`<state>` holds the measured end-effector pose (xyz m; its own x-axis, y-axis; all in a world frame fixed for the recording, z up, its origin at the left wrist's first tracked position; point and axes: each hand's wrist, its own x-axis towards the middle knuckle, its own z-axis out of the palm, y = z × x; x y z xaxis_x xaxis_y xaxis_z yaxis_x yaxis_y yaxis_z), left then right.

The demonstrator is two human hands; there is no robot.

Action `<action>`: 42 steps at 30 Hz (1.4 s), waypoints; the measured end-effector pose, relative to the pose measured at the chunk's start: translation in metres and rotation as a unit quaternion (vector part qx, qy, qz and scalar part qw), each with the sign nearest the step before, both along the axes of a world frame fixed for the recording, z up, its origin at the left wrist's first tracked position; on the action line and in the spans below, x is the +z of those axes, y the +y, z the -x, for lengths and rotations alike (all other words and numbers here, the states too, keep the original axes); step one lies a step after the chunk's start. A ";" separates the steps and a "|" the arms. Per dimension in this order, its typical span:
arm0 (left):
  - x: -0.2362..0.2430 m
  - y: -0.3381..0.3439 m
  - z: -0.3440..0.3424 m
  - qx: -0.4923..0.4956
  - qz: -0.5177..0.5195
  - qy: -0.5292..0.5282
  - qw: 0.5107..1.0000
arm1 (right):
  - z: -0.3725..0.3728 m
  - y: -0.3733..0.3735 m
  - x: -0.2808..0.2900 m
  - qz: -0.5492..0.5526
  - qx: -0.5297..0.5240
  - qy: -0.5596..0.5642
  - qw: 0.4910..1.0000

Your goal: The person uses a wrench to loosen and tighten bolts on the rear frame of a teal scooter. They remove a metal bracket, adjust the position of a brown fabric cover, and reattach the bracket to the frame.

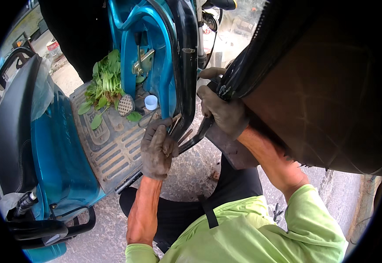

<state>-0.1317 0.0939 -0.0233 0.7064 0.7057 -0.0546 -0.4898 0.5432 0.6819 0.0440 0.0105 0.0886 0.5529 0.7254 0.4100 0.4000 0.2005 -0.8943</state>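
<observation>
My left hand, in a dirty grey glove, is closed beside the black frame edge of a blue scooter-like vehicle. Thin brownish rods show by its fingertips; what it holds is mostly hidden. My right hand, gloved as well, curls round the edge of a large dark cover with a zipper along its side. One of its fingers stretches out above the others. A curved black tube runs between the two hands, below the frame.
On the ridged footboard lie leafy greens, next to a pedal and a pale blue cap. A lever rises inside the blue front panel. The black seat stands at left. Rough paving lies below.
</observation>
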 end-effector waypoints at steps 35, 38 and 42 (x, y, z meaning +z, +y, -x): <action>-0.025 0.000 0.004 0.019 0.054 -0.039 0.998 | 0.013 -0.004 -0.008 -0.046 0.038 0.132 0.989; -0.029 0.005 0.001 0.022 0.052 -0.052 0.997 | 0.015 0.001 -0.006 -0.059 0.040 0.124 0.990; 0.000 -0.021 -0.005 0.042 -0.023 0.027 0.999 | 0.002 -0.004 -0.007 -0.039 0.065 0.106 0.991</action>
